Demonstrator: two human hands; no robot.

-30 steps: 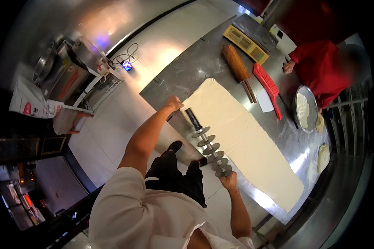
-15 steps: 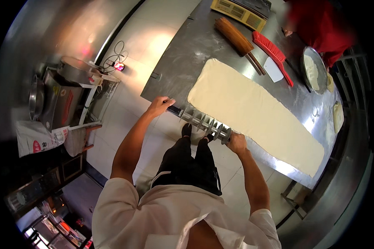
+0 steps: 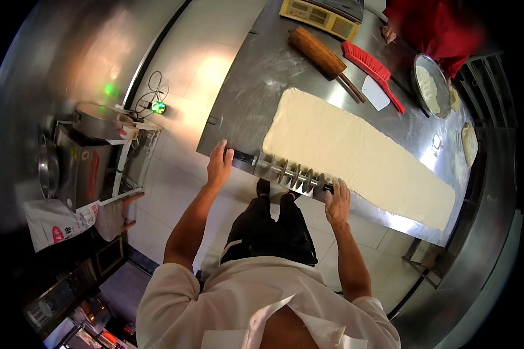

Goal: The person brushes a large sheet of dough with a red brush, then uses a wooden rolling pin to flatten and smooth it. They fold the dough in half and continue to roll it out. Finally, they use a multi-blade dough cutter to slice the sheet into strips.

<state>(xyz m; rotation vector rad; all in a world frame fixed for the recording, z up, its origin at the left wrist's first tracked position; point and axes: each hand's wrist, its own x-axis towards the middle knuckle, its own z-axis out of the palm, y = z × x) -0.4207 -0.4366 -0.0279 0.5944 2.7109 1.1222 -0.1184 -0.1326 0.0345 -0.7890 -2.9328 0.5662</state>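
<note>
A multi-wheel dough cutter [image 3: 290,174], with round metal blades on a shaft and black handles, lies along the table's near edge. Its blades sit at the edge of a long, flat sheet of pale dough [image 3: 355,154]. My left hand [image 3: 219,166] is at the left handle, fingers stretched out and not wrapped round it. At the other handle, my right hand [image 3: 338,203] also has its fingers extended, with the fingertips beside the handle's end near the dough. Both palms face the cutter.
Beyond the dough lie a wooden rolling pin [image 3: 317,52], a red brush [image 3: 370,64], a white scraper [image 3: 375,93] and a bowl of flour [image 3: 429,87]. A yellow scale [image 3: 320,17] stands at the back. Someone in red [image 3: 434,29] is at the far right.
Both hands have loosened from the handles and straightened their fingers. The cutter, held just off the table's edge before, now rests against the dough's near edge.
</note>
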